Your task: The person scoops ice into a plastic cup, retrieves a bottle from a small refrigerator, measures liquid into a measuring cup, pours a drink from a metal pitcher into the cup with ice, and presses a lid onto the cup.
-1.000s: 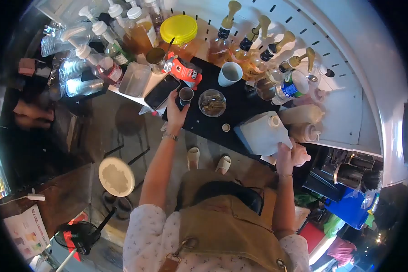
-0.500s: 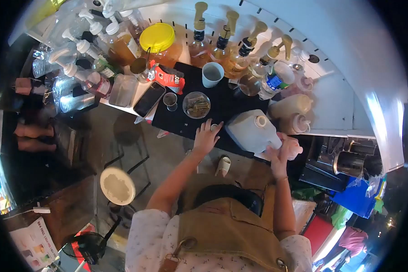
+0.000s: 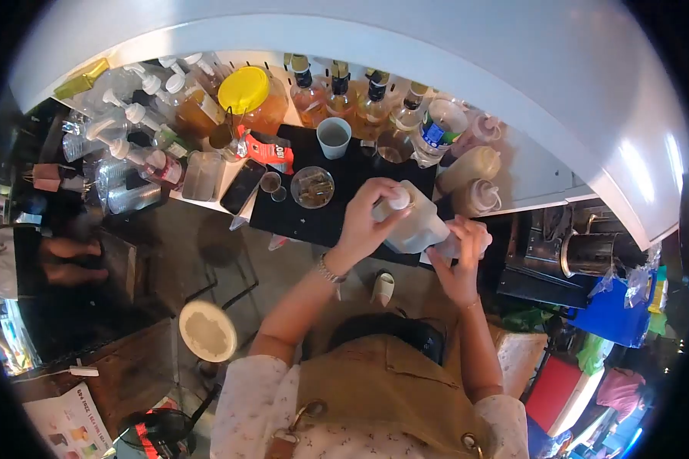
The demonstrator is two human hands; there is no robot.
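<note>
A translucent white plastic jug (image 3: pixel 419 229) stands at the front edge of the black mat. My left hand (image 3: pixel 371 218) reaches over it, fingers and thumb closed around the white cap (image 3: pixel 399 200) at the jug's mouth. Beside the jug's handle, my right hand (image 3: pixel 459 264) is curled around a pale pinkish, see-through bottle (image 3: pixel 478 239), largely covered by the fingers. Its thumb lies close to the jug; whether it touches is unclear. Left of the jug sit a round clear dish (image 3: pixel 312 187) holding small metallic-looking items and a pale grey cup (image 3: pixel 334 138).
Liquor bottles (image 3: pixel 341 103) line the back, with a yellow-lidded jar (image 3: pixel 244 90) and pump bottles (image 3: pixel 177 103) to their left. Squeeze bottles (image 3: pixel 473 170) stand right of the jug. A phone (image 3: pixel 243 186) lies at left. A round stool (image 3: pixel 207 332) is below.
My left hand has moved right from the mat's edge onto the jug's mouth, bringing the white cap there. My right hand stays beside the jug. The view has shifted slightly.
</note>
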